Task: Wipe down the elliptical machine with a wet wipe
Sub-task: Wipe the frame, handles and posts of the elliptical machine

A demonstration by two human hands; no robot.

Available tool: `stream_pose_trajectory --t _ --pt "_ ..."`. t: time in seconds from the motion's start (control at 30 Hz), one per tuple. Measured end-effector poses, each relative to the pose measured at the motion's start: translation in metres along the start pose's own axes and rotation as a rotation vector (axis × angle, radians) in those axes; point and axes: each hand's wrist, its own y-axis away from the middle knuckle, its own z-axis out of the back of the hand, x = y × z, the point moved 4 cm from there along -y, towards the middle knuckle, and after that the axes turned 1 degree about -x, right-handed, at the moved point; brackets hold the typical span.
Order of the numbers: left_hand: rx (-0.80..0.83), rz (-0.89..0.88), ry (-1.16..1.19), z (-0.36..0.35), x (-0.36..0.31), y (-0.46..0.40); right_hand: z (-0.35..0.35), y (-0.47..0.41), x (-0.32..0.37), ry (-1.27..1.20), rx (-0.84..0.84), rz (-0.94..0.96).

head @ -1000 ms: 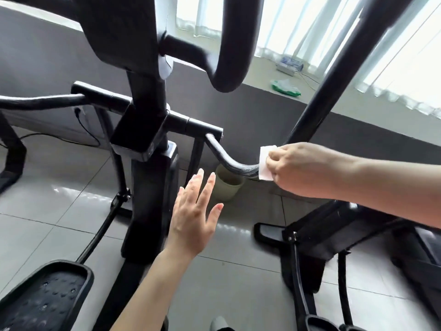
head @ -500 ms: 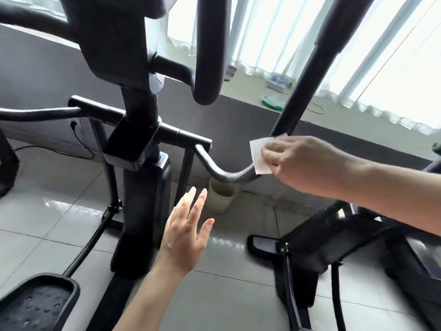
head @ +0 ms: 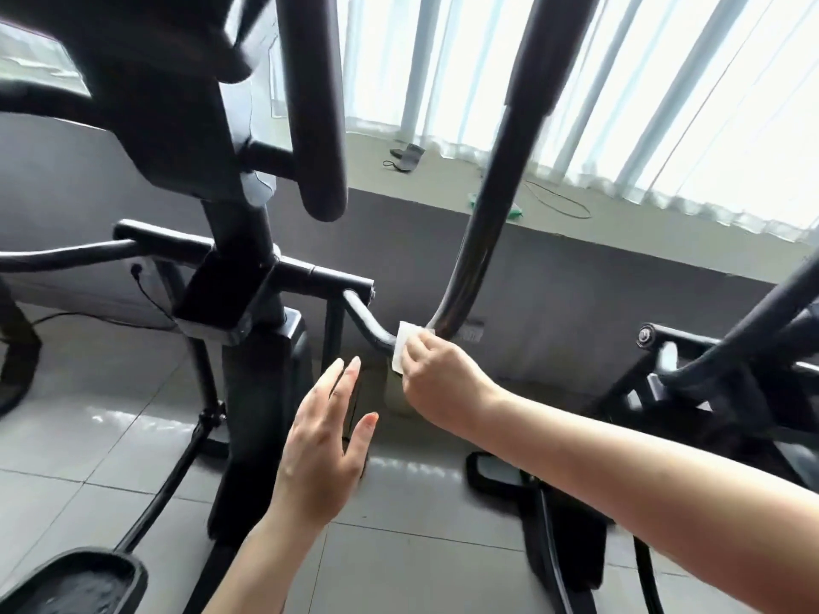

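Observation:
The black elliptical machine [head: 248, 356] fills the left and centre, its right swing arm [head: 492, 188] curving down into a low bend. My right hand [head: 438, 383] pinches a small white wet wipe [head: 402, 350] against that bend, where the arm meets the cross tube [head: 368, 323]. My left hand [head: 325, 440] hovers below and left of it, fingers straight, holding nothing and touching nothing.
A second black machine [head: 731, 383] stands at the right. The left foot pedal [head: 75, 582] lies at the bottom left on the grey tiled floor [head: 88, 440]. A window ledge [head: 620, 232] behind holds a cable, a dark object and a green packet. A pale cup sits behind my right hand.
My right hand slid the wipe a little along the bend of the swing arm. My left hand stayed open beneath it. The camera tilted up and drew back.

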Motion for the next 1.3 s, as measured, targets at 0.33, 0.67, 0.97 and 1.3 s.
stream_pose_trajectory --t 0.33,0.67,0.97,1.3 --pt "0.009 -0.007 0.100 -0.039 -0.018 0.003 -0.033 0.115 -0.033 -1.105 -0.334 -0.805" --pt "-0.197 0.230 -0.049 -0.045 -0.015 -0.019 -0.164 -0.013 -0.028 -2.047 -0.096 -0.853" --pt "-0.286 0.323 0.009 -0.072 -0.021 -0.027 -0.141 -0.011 -0.054 -2.342 -0.065 -0.269" --pt "-0.292 0.161 0.152 -0.071 -0.046 -0.048 -0.114 0.043 -0.061 -2.755 -0.297 -0.390"
